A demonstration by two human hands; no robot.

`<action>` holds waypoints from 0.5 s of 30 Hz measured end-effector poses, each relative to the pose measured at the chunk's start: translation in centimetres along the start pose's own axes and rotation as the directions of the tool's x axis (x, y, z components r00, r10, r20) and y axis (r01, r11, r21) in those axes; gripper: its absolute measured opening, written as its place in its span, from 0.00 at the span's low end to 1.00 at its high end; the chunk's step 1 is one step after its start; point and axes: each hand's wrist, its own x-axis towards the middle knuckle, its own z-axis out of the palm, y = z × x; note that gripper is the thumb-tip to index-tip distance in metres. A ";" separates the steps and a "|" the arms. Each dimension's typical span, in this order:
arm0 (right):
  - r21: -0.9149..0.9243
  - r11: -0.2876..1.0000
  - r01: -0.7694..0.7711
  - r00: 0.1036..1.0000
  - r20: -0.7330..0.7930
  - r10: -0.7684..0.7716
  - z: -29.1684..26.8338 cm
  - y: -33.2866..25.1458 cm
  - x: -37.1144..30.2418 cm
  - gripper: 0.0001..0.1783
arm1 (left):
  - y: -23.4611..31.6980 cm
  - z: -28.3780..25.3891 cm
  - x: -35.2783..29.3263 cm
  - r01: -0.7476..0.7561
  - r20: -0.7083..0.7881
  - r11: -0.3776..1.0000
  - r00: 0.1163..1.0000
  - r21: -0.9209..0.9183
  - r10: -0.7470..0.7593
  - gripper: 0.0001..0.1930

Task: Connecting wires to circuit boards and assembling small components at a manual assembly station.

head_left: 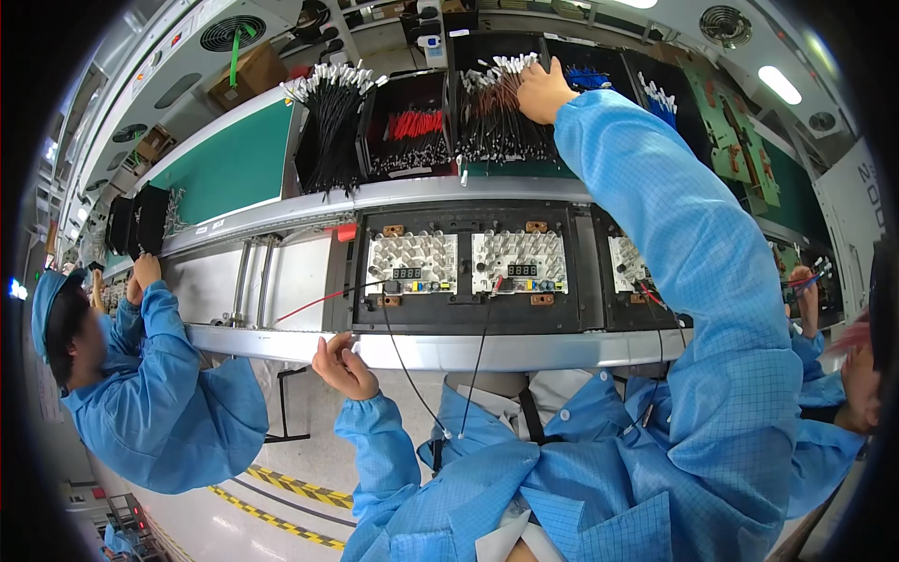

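My right hand (543,92) reaches into a black bin of brown and black wires with white connectors (496,108). Its fingers are bent among the white ends; what they pinch is hidden. By the near metal rail (449,350), my left hand (345,365) is loosely curled with fingers apart, holding nothing. Between the rails, a black fixture (465,321) carries two white circuit boards, a left one (379,253) and a right one (487,248), each with a small display and clear round parts. Black wires (401,351) hang from both boards over the near rail. A red wire (309,306) trails left.
Adjoining bins hold black wires (332,122), red wires (415,124) and blue wires (588,79). Another fixture with a white board (622,262) lies to the right, partly behind my sleeve. One co-worker (159,375) sits at left; another (824,393) is at far right.
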 end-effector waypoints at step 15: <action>0.340 0.935 -0.099 0.995 0.034 0.093 -2.0 0.6 0.8 0.17 | 0.9 -0.2 0.5 0.117 -0.022 0.989 0.993 -0.089 -0.119 0.25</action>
